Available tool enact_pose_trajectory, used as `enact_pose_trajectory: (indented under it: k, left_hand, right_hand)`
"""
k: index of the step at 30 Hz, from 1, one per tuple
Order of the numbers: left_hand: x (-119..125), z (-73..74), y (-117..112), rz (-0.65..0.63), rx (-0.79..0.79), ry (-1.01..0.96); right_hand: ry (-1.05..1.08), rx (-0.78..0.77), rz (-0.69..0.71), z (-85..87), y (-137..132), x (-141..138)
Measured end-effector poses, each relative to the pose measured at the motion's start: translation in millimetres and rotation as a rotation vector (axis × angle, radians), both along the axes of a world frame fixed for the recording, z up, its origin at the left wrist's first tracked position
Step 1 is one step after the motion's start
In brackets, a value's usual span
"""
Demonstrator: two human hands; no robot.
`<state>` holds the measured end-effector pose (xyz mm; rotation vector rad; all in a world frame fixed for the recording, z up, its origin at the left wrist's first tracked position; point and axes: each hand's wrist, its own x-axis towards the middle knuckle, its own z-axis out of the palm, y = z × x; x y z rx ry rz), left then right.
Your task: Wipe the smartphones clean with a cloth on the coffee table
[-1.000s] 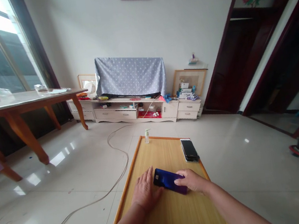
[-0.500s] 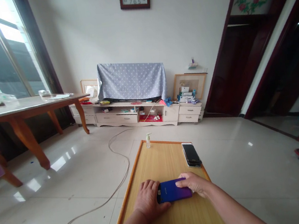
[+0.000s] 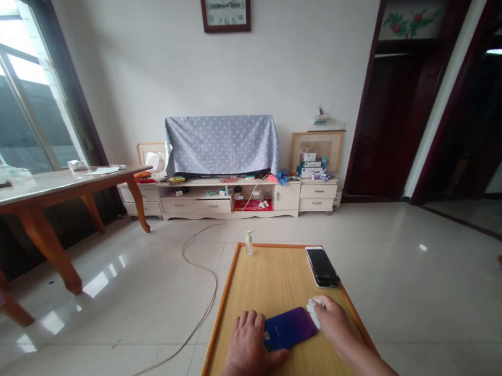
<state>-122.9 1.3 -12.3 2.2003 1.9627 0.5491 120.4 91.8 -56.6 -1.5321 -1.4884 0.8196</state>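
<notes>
As the blue phone (image 3: 288, 329) lies flat on the board (image 3: 286, 276), low and central, the left hand (image 3: 252, 346) rests on its left end, fingers released. The right hand (image 3: 334, 322) clenches a white wipe (image 3: 314, 313) at its right end, partly hiding the contact. Open board extends toward the second phone (image 3: 322, 267).

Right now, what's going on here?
A person's left hand rests on a blue-purple phone lying back up on a wooden board. The right hand holds a white tissue at the phone's right end. A second phone lies farther up the board, near its right edge, and a pump bottle stands by the far edge.
</notes>
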Motion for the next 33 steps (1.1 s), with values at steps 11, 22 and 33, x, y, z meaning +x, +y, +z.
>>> enact_pose_trajectory:
  k: [11, 22, 33]
  left_hand:
    - [1, 4.7, 0, 0.007, -0.007, -0.032]
    - [4, 3.4, 1, 0.015, 0.021, -0.022]
    - [5, 7.9, -10, -0.004, 0.031, 0.003]
  right_hand:
    - [-0.127, 0.284, 0.122, 0.8, -36, -28]
    - [-0.667, 0.482, 0.41, -20.0, -72, -54]
    - [-0.693, 0.484, 0.351, -10.3, -79, -56]
